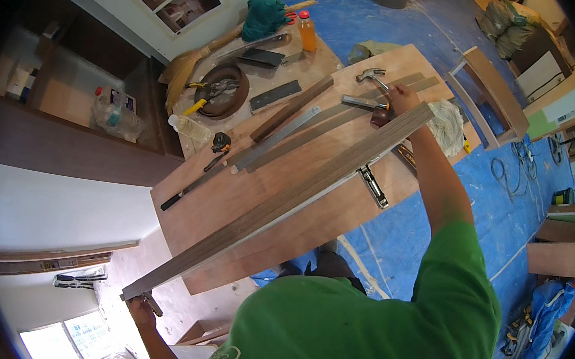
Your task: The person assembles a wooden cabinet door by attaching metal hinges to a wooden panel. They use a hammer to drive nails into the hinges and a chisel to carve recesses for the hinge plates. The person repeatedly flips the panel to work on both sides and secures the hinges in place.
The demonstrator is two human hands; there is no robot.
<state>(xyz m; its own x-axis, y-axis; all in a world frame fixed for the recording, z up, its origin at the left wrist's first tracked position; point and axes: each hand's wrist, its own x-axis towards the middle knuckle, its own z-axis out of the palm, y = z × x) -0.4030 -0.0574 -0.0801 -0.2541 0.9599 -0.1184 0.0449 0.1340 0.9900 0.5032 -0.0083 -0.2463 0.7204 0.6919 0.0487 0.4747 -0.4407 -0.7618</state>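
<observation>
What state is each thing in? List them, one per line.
Long wooden strip: lying diagonally on the plywood board, held at both ends.
Left hand: gripping the strip's near end.
Right hand: on the far end.
Hammer: lying loose.
Orange bottle: upright, capped.

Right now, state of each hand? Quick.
Left hand: closed on the near end of the long wooden strip, by a metal clamp.
Right hand: gripping the strip's far end, next to a hammer.

Bright daylight, glare off the window (69, 338) lower left, strong fisheye bending, dark vignetted corners.
</observation>
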